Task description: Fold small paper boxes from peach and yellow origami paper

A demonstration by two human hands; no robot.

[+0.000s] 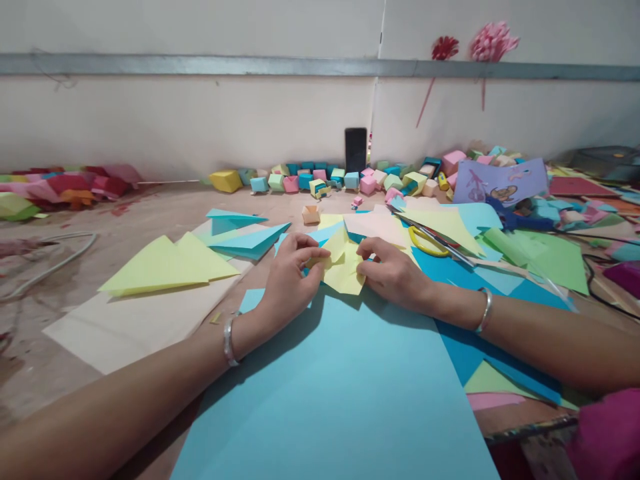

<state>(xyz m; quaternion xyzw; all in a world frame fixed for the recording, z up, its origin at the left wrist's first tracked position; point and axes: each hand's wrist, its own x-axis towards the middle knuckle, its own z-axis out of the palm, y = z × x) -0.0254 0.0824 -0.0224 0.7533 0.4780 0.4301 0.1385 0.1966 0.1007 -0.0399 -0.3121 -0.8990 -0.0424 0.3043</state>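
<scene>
Between my two hands a creased piece of yellow paper (345, 270) is held just above a large light-blue sheet (330, 380). Its left edge is pinched by my left hand (299, 270), thumb against fingers. On the other side, my right hand (393, 270) grips the right edge with thumb and bent fingers. The paper has several folds and stands partly raised in the middle. A small peach paper box (311, 214) sits just beyond my left hand. Scissors with yellow handles (429, 243) lie past my right hand.
Folded yellow paper (165, 267) and blue folded paper (250, 240) lie to the left. Along the wall stand many small paper boxes (276, 181) and an upright phone (356, 149). Green paper (555, 260) and a dark cable (593, 267) lie at the right.
</scene>
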